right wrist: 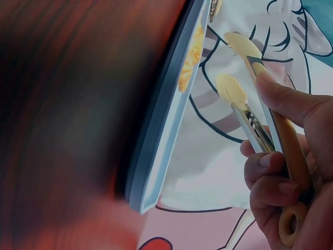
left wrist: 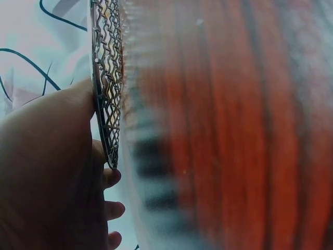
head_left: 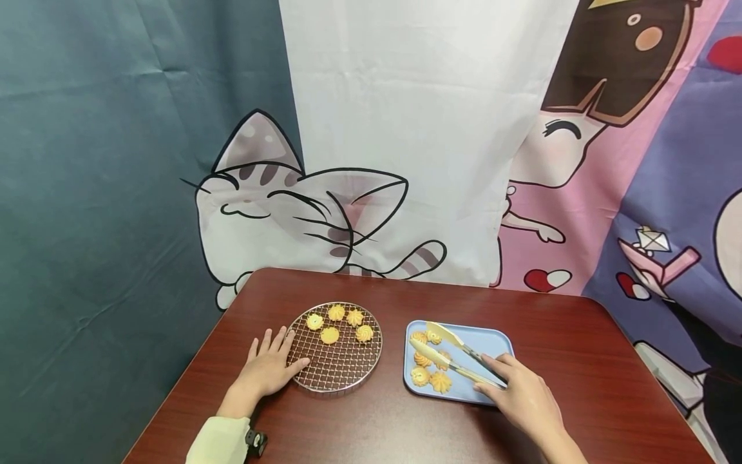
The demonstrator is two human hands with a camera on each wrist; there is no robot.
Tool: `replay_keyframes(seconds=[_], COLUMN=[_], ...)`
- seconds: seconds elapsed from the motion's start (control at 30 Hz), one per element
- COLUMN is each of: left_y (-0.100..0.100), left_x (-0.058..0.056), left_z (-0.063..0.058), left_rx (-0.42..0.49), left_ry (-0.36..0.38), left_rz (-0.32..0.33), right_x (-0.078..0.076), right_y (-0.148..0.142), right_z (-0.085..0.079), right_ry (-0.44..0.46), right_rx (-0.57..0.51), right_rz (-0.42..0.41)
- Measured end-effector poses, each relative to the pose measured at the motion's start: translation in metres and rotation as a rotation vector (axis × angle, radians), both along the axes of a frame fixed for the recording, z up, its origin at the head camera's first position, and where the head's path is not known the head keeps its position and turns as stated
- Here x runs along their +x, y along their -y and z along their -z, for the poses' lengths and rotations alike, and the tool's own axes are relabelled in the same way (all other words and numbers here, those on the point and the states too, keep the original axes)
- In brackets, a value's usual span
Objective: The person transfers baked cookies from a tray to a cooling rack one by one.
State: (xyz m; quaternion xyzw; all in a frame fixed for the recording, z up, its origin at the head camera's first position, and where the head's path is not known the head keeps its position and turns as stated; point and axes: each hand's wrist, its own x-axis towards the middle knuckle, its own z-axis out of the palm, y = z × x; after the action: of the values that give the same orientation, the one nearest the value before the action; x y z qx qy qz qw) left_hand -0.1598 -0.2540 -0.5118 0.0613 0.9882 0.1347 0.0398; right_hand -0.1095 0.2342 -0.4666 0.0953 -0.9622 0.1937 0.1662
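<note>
My left hand (head_left: 265,368) rests with spread, straight fingers at the left edge of a round wire cooling rack (head_left: 336,370). In the left wrist view its thumb touches the rim of the rack (left wrist: 110,99). Several yellow piped cookies (head_left: 330,335) lie toward the rack's far side. My right hand (head_left: 524,394) grips a pair of tongs (head_left: 458,368) with pale, scalloped tips. Those tips are spread apart above a blue tray (head_left: 493,341), over several more cookies (head_left: 440,382) on its left side. Nothing shows between the tips of the tongs (right wrist: 232,89) in the right wrist view.
Both rack and tray stand on a dark red wooden table (head_left: 382,425), the tray right of the rack. Behind the table's far edge hangs a curtain (head_left: 464,161) printed with a cartoon cat and figures. A watch-like band (head_left: 256,442) circles the left wrist.
</note>
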Motion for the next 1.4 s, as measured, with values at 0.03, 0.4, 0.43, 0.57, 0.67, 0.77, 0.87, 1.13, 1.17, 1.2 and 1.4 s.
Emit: replay_keyframes(seconds=[0.03, 0.4, 0.43, 0.57, 0.67, 0.77, 0.87, 1.13, 1.17, 1.2, 1.4], left_y=[0.0, 0.0, 0.0, 0.0, 0.0, 0.0, 0.0, 0.0, 0.0, 0.001, 0.001], left_x=[0.0, 0.0, 0.0, 0.0, 0.0, -0.001, -0.001, -0.003, -0.003, -0.003, -0.003], left_z=[0.0, -0.002, -0.002, -0.003, -0.003, -0.002, -0.002, -0.004, -0.004, -0.004, -0.002], left_rx=[0.0, -0.005, -0.006, 0.004, 0.009, 0.006, 0.001, -0.015, -0.017, -0.016, -0.019], left_ry=[-0.001, 0.003, 0.003, 0.007, 0.012, 0.011, 0.013, 0.013, 0.013, 0.015, 0.032], left_rz=[0.0, -0.001, -0.002, -0.005, -0.005, -0.003, -0.004, 0.001, 0.0, -0.001, -0.007], right_x=[0.001, 0.01, 0.01, 0.012, 0.012, 0.013, 0.013, 0.014, 0.014, 0.014, 0.014], right_y=[-0.002, -0.015, -0.016, -0.02, -0.023, -0.026, -0.029, -0.033, -0.033, -0.034, -0.036], right_z=[0.001, 0.002, 0.002, 0.003, 0.004, 0.005, 0.006, 0.007, 0.006, 0.006, 0.005], right_ry=[0.003, 0.091, 0.094, 0.106, 0.131, 0.161, 0.187, 0.242, 0.248, 0.252, 0.263], right_rx=[0.0, 0.01, 0.009, 0.011, 0.014, 0.023, 0.031, 0.037, 0.039, 0.04, 0.046], right_rz=[0.002, 0.031, 0.031, 0.04, 0.049, 0.055, 0.059, 0.065, 0.064, 0.063, 0.054])
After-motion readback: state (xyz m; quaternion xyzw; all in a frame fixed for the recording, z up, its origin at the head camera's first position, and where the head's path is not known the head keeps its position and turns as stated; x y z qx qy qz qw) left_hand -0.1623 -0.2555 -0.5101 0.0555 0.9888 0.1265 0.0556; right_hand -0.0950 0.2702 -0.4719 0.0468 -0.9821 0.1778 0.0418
